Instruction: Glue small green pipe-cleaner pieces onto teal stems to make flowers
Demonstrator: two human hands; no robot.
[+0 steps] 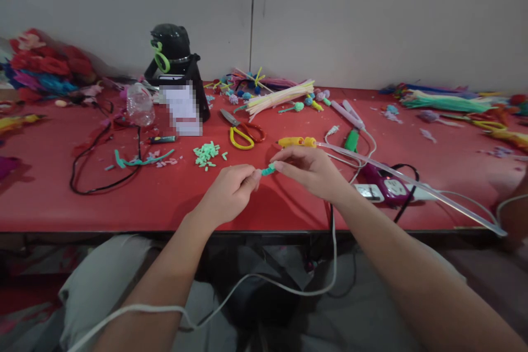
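Between my two hands, just above the red table, is a short green fuzzy piece that looks like coiled pipe cleaner [268, 169]. My left hand [236, 190] pinches its left end with thumb and forefinger. The fingertips of my right hand [309, 170] close on its right end. A pile of small cut green pieces [207, 154] lies beyond my left hand. Scissors with one yellow and one red handle [241, 140] rest behind my hands. A yellow glue gun [295, 142] with a long clear glue stick [406, 179] lies just past my right hand.
A black bottle [175, 44] and a clear plastic cup [141, 104] stand at the back left. Bundled pipe cleaners [282, 99] lie behind the scissors. On the right are a purple power strip [390, 186] and white cables. A black cord [88, 159] loops on the left.
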